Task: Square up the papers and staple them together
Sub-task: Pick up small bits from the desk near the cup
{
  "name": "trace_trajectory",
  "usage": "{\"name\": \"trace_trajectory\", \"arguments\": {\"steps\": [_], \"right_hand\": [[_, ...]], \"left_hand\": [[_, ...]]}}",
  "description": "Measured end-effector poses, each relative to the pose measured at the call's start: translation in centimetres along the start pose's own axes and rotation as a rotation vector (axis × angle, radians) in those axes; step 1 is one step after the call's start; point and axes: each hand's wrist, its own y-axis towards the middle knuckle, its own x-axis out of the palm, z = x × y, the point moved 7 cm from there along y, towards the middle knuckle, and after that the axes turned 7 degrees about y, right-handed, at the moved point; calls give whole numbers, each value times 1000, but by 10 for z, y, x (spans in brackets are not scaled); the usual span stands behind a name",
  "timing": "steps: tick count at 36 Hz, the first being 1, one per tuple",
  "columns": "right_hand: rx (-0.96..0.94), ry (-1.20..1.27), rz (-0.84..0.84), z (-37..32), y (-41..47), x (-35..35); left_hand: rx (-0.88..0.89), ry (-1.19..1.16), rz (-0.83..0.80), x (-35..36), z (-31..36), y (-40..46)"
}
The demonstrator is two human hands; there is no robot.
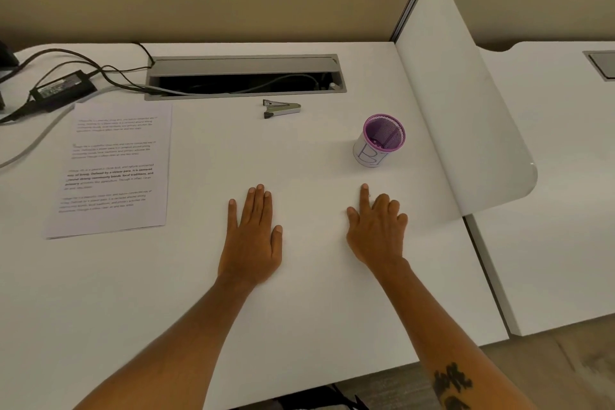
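A stack of printed papers (113, 170) lies flat on the left of the white desk (316, 293), its sheets slightly offset at the bottom edge. A small silver stapler (281, 108) lies on its side at the back middle, just in front of the cable slot. My left hand (254, 236) rests palm down on the desk, fingers straight, holding nothing. My right hand (376, 230) rests to its right, index finger stretched out and the other fingers loosely curled, also holding nothing. Both hands are apart from the papers and the stapler.
A purple mesh pen cup (379, 140) with a white label stands beyond my right hand. An open grey cable slot (244, 76) runs along the back. A black power adapter (63, 88) and cables lie at the back left. A white divider panel (466, 103) borders the right.
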Motion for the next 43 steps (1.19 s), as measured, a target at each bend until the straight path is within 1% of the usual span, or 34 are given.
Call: {"name": "trace_trajectory", "arguments": {"steps": [4, 9, 13, 23, 25, 28, 30, 34, 39, 43], "right_hand": [[2, 22, 17, 12, 3, -4], [54, 73, 98, 37, 6, -9], [77, 80, 102, 52, 7, -2], [-42, 98, 60, 43, 6, 4], [-29, 129, 70, 45, 6, 4], [61, 180, 104, 49, -1, 4], [90, 200, 98, 46, -9, 8], [78, 199, 100, 31, -19, 18], [52, 222, 67, 17, -4, 21], [44, 323, 78, 20, 9, 14]], "left_hand": [[0, -3, -4, 1, 0, 0], [-1, -5, -4, 0, -1, 0], [-2, 3, -10, 0, -1, -1], [-1, -1, -15, 1, -1, 0], [-1, 6, -18, 1, 0, 0], [-3, 0, -16, 1, -1, 0], [-2, 1, -14, 1, 0, 1], [-2, 3, -17, 1, 0, 0], [-1, -12, -6, -1, 1, 0], [-3, 2, -14, 0, 0, 0]]}}
